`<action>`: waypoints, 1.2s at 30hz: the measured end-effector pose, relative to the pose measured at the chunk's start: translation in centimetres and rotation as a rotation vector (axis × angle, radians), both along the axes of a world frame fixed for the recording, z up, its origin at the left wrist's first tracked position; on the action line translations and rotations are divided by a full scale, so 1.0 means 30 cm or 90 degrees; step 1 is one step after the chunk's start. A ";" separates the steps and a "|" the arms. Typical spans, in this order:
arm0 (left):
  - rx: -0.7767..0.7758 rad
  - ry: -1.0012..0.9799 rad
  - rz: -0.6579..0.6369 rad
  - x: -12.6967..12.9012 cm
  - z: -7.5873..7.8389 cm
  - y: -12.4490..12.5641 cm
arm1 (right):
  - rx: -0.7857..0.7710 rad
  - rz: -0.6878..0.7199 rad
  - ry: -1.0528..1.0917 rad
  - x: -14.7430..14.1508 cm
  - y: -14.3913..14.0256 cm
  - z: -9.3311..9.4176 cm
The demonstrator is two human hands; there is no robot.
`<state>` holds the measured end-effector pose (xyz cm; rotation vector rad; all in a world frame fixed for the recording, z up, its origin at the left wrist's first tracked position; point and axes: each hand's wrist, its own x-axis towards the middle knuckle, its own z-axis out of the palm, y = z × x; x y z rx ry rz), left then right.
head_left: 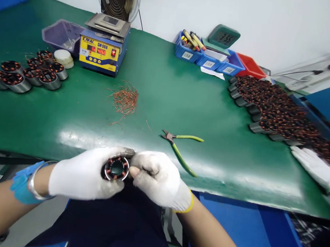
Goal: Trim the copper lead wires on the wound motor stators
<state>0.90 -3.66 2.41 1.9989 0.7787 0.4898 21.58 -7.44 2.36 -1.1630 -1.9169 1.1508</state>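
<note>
Stator point(116, 168) is being gripped between both hands at the bench point(167, 100) edge: cupped by left hand point(84, 174), pinched by right hand point(159, 178) at its rim.

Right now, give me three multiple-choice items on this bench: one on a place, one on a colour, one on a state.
1. Where do the cutters lie?
A. On the green mat, beyond the hands
B. In a blue bin
C. On the solder pot

2. What colour are the cutter handles?
A. Red
B. Green
C. Black

3. How is the stator held?
A. Lying free on the mat
B. In the right hand alone
C. Gripped by the left hand, with the right hand pinching at its edge

Answers: 1 A, they rest on bare mat past the gloves. 2 B, both handles show yellow-green. 3 C, both gloved hands meet at the ring.
</note>
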 end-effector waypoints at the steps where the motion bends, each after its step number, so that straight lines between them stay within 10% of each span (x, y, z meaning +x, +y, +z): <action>1: 0.061 0.058 -0.008 0.006 -0.015 0.013 | 0.003 -0.004 -0.043 0.005 0.014 0.001; 7: 0.237 0.176 0.107 -0.033 -0.081 0.082 | -0.116 -0.185 -0.100 0.192 0.044 -0.007; 11: 0.172 0.214 0.193 -0.036 -0.058 0.088 | 0.051 -0.327 -0.383 0.383 0.038 -0.012; 19: 0.096 0.242 0.234 0.025 -0.037 0.111 | -0.019 -0.160 -0.732 0.555 -0.012 -0.074; 27: 0.056 0.151 0.253 0.013 -0.065 0.115 | -0.018 -0.136 -0.881 0.453 -0.009 -0.004; 36: 0.012 0.107 0.263 0.030 -0.060 0.121 | 0.134 -0.304 -0.395 0.376 0.011 -0.129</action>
